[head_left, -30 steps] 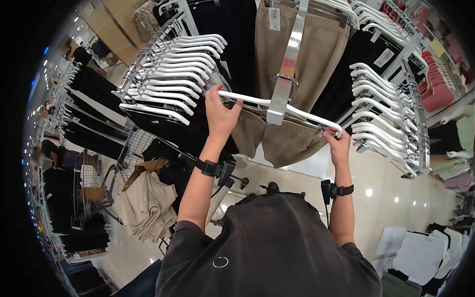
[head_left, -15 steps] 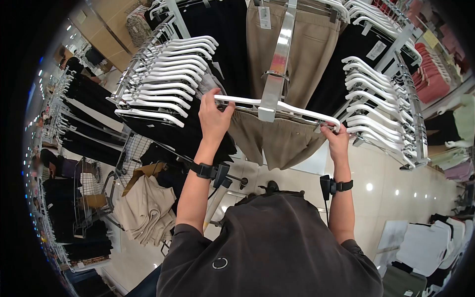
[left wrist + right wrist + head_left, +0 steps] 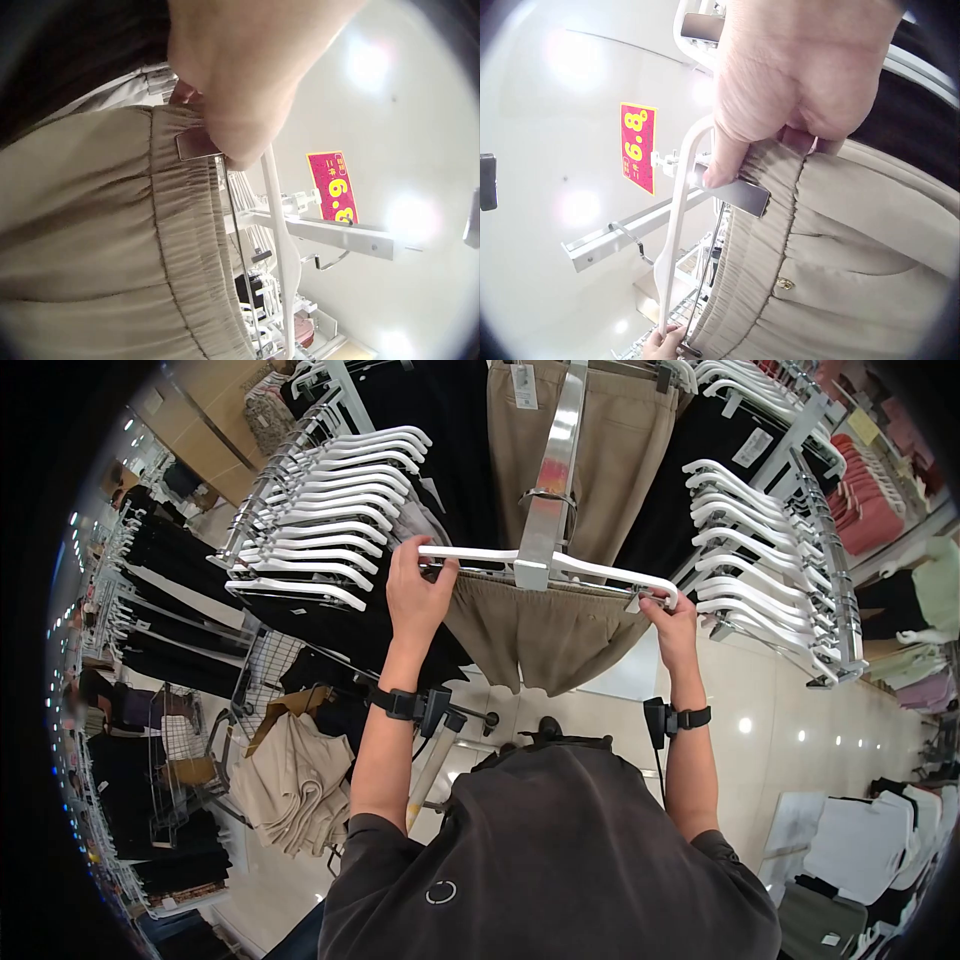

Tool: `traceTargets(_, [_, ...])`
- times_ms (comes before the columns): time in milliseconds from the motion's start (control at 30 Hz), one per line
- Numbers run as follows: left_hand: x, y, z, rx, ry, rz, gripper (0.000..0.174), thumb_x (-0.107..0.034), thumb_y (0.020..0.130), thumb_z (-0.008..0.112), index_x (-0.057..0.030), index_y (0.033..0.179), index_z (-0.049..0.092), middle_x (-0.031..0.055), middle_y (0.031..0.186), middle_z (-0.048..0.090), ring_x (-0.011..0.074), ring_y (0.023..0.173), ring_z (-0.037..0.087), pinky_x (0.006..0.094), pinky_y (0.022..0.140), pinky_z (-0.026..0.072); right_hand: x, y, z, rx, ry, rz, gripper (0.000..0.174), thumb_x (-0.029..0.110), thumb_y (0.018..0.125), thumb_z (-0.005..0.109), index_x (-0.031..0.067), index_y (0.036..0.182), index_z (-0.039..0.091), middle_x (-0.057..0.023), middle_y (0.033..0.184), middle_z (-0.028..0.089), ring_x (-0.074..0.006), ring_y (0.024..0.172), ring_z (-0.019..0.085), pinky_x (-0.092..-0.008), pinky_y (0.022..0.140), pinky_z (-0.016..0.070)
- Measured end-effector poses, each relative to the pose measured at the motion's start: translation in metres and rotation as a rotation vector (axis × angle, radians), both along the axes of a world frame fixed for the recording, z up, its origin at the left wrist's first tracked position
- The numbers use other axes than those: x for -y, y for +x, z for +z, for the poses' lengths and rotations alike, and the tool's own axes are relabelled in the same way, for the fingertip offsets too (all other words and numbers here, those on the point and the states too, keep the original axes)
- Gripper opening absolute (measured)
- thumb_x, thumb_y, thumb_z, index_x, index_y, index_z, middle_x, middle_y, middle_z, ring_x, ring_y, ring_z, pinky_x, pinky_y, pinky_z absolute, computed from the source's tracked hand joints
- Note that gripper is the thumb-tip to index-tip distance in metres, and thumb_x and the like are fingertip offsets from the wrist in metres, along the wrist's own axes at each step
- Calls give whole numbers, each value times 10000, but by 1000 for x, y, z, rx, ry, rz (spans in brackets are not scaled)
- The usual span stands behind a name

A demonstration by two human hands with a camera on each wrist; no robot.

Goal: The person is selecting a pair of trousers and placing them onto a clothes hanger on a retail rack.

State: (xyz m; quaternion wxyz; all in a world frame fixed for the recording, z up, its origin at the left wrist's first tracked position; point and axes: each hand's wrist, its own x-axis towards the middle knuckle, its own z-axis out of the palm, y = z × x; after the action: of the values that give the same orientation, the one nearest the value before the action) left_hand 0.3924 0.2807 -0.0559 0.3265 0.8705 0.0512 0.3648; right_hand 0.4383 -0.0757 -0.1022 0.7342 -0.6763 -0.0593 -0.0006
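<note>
Khaki trousers with a gathered waistband [image 3: 540, 625] hang by metal clips from a white hanger [image 3: 610, 572], below the end of a metal display arm [image 3: 548, 510]. My left hand [image 3: 418, 595] pinches the hanger's left end at a clip; in the left wrist view the hand [image 3: 240, 82] covers part of that metal clip [image 3: 196, 145]. At the other end my right hand [image 3: 673, 625] grips the clip and waistband. The right wrist view shows its thumb on the clip [image 3: 742, 196], with the fingers behind the cloth [image 3: 855, 225].
Rows of white hangers flank the trousers on the left [image 3: 330, 510] and right [image 3: 760, 580]. Taller khaki trousers [image 3: 610, 450] hang behind. Folded beige garments [image 3: 290, 780] lie over a cart at lower left. White garments [image 3: 850, 850] are at lower right.
The rack and held trousers have shifted left in the head view, and both hands with them. The trousers hang flatter between the hands, which keep their hold.
</note>
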Motion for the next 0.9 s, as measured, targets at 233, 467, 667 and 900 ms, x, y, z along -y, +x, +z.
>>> traceTargets(233, [-23,-6,6,-131,-245,-228,898,-234,747,830,-38,1458,319,172,1247,601,228,1072,592,342,886,478,2,-5,0,33,57,54,392,80,837,748,27,1197,605,-27,1063,664,-78,921,602,-230,827,489])
traceTargets(467, [-43,-12,-18,-179,-756,-410,673,-24,854,702,4,1427,351,114,1261,575,161,1103,569,277,923,464,9,-12,-13,46,140,42,437,43,834,740,34,1209,516,-60,1119,657,-119,1004,623,-259,885,495])
traceTargets(667, [-48,-9,-27,-238,-801,-416,361,31,852,675,13,1198,572,48,1048,668,109,960,621,246,850,481,5,-11,-13,27,97,24,331,39,820,756,33,1091,566,-35,1009,686,-107,943,634,-257,858,506])
traceTargets(900, [-50,-4,-37,-209,-667,-372,253,25,860,671,-10,1103,608,19,975,669,80,854,620,226,772,479,4,-1,-24,53,-23,-97,178,84,854,737,20,961,610,8,888,658,-53,804,576,-218,735,460])
